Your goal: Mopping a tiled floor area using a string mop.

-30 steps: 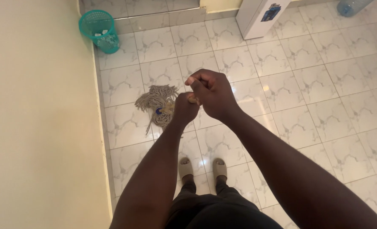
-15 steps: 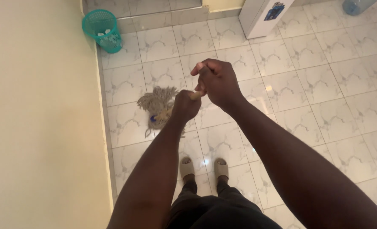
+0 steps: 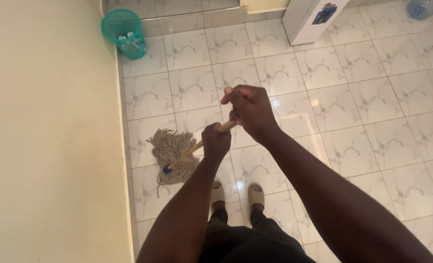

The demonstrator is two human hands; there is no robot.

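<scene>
A string mop head [image 3: 170,155] of grey-beige yarn lies on the white marble-pattern tiled floor [image 3: 353,97], close to the cream wall [image 3: 46,131]. Its wooden handle [image 3: 225,127] runs up towards me. My left hand [image 3: 215,142] grips the handle lower down. My right hand [image 3: 248,111] is closed around the handle's upper end. A blue fitting joins handle and yarn. My feet in beige slides [image 3: 256,193] stand just behind the mop.
A teal mesh waste basket [image 3: 125,33] with some litter stands by the wall at the far left corner. A white cabinet or appliance [image 3: 314,17] stands at the back. A clear blue water bottle [image 3: 425,7] lies at the top right.
The mop head has slid back along the wall towards my feet. Both hands have kept their grip on the handle and lowered with it.
</scene>
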